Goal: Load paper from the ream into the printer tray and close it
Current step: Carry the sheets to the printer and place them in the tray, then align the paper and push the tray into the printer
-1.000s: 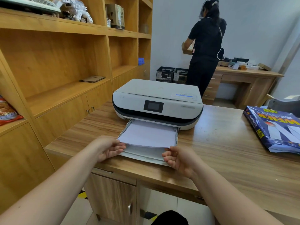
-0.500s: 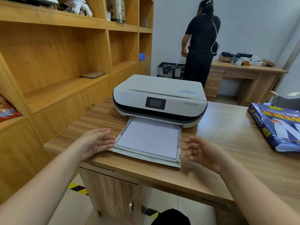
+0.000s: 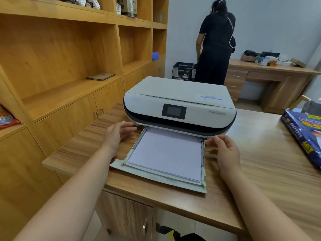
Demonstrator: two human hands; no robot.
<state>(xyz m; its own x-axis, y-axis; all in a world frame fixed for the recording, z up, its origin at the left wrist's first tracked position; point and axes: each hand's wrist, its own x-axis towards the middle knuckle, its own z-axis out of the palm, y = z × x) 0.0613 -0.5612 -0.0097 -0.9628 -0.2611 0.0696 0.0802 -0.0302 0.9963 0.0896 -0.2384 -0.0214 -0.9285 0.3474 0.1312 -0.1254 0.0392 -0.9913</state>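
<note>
Left hand (image 3: 116,133) open, fingers spread loosely, holding nothing, hovering just beside the left edge of the printer tray (image 3: 157,178) with fingertips near the printer's front left corner. Right hand (image 3: 224,149) also open and empty, fingers slightly curled, just beside the tray's right edge close to the printer's front; cannot tell if the fingertips touch the tray. Tray is pulled out in front of the printer (image 3: 178,105), lying flat on the wooden desk (image 3: 264,180), its front lip near the desk's near edge. A paper stack (image 3: 166,153) sits inside the tray, flat and squared between the side guides, far end under the printer body. Printer is white with a dark band and a small dark screen on its front. Right of the printer, well apart, the blue ream wrapper (image 3: 304,138) lies on the desk, open. Left of the printer, wooden shelving (image 3: 57,54). Behind the printer a person in black (image 3: 215,46) stands facing away by a second desk (image 3: 271,75), black crate (image 3: 182,71) on the floor beside.
</note>
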